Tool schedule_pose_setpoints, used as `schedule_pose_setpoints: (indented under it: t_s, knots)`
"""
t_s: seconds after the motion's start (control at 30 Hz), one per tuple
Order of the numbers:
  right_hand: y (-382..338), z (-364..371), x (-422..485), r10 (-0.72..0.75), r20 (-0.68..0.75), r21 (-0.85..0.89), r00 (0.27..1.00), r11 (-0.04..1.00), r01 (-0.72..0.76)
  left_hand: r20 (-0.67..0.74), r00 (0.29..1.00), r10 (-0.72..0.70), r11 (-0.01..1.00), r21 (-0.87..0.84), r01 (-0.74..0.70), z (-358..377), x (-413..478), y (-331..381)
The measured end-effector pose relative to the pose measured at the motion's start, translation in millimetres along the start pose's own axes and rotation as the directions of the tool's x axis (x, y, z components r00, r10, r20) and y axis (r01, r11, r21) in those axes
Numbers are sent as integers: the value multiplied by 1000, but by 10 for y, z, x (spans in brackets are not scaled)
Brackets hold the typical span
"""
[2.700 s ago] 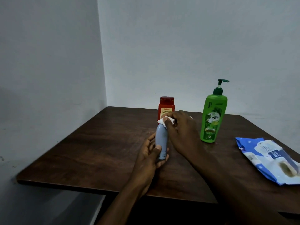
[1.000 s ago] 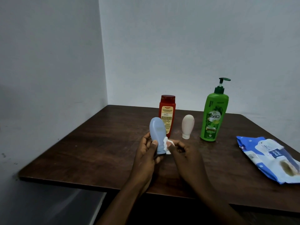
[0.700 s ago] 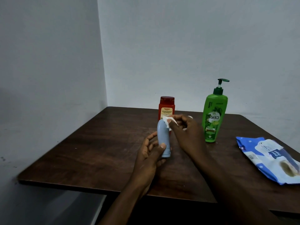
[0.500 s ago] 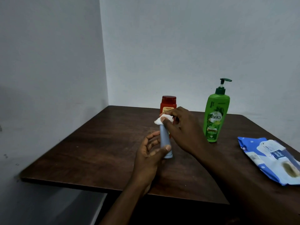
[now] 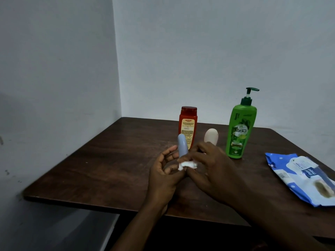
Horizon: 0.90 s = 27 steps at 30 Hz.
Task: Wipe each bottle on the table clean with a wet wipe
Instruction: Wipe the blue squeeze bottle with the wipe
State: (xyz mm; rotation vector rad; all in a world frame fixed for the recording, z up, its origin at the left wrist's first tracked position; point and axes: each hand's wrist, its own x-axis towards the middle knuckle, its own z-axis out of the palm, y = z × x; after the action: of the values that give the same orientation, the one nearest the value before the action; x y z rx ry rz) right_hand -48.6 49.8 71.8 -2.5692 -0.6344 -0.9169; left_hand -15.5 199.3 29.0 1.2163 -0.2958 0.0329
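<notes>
- Head view: the step in hand looks to be the wiping of the grey-blue bottle (image 5: 182, 144). It is held upright over the tabletop (image 5: 108, 169), left of the green pump bottle (image 5: 240, 129) and nearer the camera.
- The left hand (image 5: 164, 175) has its fingers (image 5: 170, 150) curled loosely round the bottle's lower end; the base is hidden.
- The right hand (image 5: 212, 169) has its fingers (image 5: 195, 157) clamped on a bunched white wet wipe (image 5: 187, 164), pressed to the bottle low down.
- Next, I judge, the wipe must travel up the body while the left hand turns the bottle.
- A red bottle (image 5: 188, 124) and a cream bottle (image 5: 211, 135) stand left of the green pump bottle, the red farther left. Whether any of the three is already wiped cannot be told.
- The tabletop is dark brown wood, set into a corner of plain pale walls (image 5: 199, 51).
- A blue wipes pack (image 5: 301, 176) lies flat to the right of the green pump bottle.
</notes>
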Motion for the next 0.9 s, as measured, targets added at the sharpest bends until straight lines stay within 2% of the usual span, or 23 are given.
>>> schedule_pose_setpoints:
  t_s: [0.1,0.23,0.3,0.37,0.4,0.5,0.57,0.63,0.67,0.7,0.73,0.83,0.9]
  knots:
    - [18,-27,128,-19,-34,-32,999,999,18,3,1000,2,1000,20,-2,-11,13,-14]
    - [67,-100,410,39,-119,0,992,999,-39,-28,1000,12,994,108,-9,-14,25,-30]
    - [72,-183,535,102,-120,113,988,990,-88,-27,999,33,992,127,-29,-16,22,-29]
    - [95,-247,626,234,-17,242,972,944,-223,-32,998,50,990,131,-46,-13,14,-17]
    - [127,-249,655,315,75,330,946,887,-322,-29,998,56,990,133,-51,-12,7,-11]
    - [240,-177,641,495,293,529,818,628,-570,-16,997,73,989,128,-70,-25,-9,-8]
    - [279,-127,602,544,350,632,762,463,-621,-22,996,83,990,119,-80,-27,-15,-3]
    - [289,-93,547,559,394,734,730,286,-615,-33,994,100,989,111,-96,-25,-18,-9]
    - [290,-76,514,568,392,769,724,229,-597,-35,993,111,989,105,-106,-25,-19,-13]
    - [281,-72,481,582,367,788,726,220,-575,-36,992,121,988,100,-116,-26,-24,-12]
    - [289,-65,445,595,315,794,740,262,-549,-39,991,130,987,99,-125,-25,-28,-13]
    - [245,-105,334,594,132,774,794,439,-457,-48,987,154,984,102,-148,-15,-39,-3]
    - [208,-131,243,534,-35,696,845,619,-363,-55,986,155,983,104,-149,-18,-33,-4]
